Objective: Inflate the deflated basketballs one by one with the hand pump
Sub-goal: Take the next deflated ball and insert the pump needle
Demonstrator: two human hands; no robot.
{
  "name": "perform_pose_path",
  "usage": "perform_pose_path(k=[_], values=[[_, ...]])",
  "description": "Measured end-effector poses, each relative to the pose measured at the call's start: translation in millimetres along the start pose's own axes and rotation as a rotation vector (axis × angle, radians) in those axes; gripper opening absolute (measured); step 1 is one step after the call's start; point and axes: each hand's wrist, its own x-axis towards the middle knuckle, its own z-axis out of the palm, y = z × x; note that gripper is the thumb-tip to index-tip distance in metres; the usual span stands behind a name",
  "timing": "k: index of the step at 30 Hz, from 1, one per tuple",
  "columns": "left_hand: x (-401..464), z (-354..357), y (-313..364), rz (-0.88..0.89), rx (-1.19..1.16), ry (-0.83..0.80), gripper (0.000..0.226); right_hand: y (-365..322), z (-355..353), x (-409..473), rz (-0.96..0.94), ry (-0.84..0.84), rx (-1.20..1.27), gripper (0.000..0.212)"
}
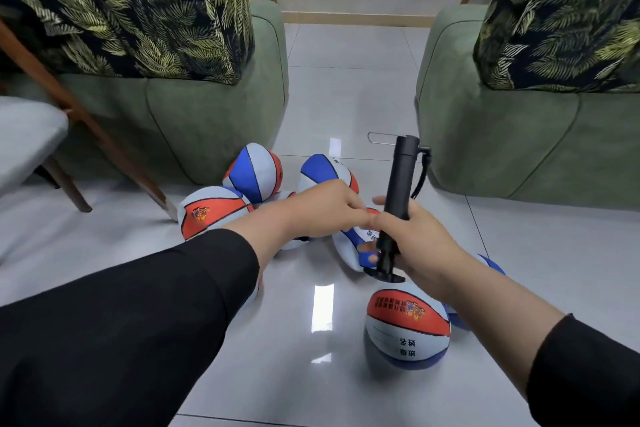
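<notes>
My right hand (420, 243) grips a black hand pump (401, 180) near its lower end, barrel tilted up and away, with its black hose (423, 172) looping down behind that hand. My left hand (322, 206) has curled fingers that meet my right thumb at the top edge of a flattened red, white and blue basketball (348, 248) standing on the floor under both hands. A round, full basketball (407, 328) lies near me, below the pump. Limp basketballs lie beyond at the left (211, 215), at the back (254, 172) and behind my left hand (325, 168).
Two green armchairs, one on the left (214, 121) and one on the right (502, 139), flank the glossy tiled floor (346, 87), each with a leaf-print cushion. A slanted wooden leg (86, 118) and a grey seat (27, 135) stand at the left. Another ball (493, 265) shows behind my right forearm.
</notes>
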Motion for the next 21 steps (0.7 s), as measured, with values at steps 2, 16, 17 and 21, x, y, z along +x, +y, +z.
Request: perform_pose_path(k=[2, 16, 17, 21], values=[[2.7, 6.1, 7.0, 0.011, -0.043, -0.042, 0.025, 2.7, -3.5, 4.1, 0.000, 0.054, 0.054, 0.022], [68.7, -4.5, -115.1, -0.456, -0.095, 0.448, 0.077, 17.7, -30.0, 46.9, 0.030, 0.334, 0.333, 0.024], [74.8, -0.3, -118.8, -0.453, -0.091, 0.444, 0.087, 17.8, -31.5, 48.8, 0.034, 0.336, 0.356, 0.025], [102.7, 11.2, -116.3, -0.496, -0.104, 0.453, 0.115, 16.8, -35.1, 58.0, 0.053, 0.339, 0.408, 0.023]])
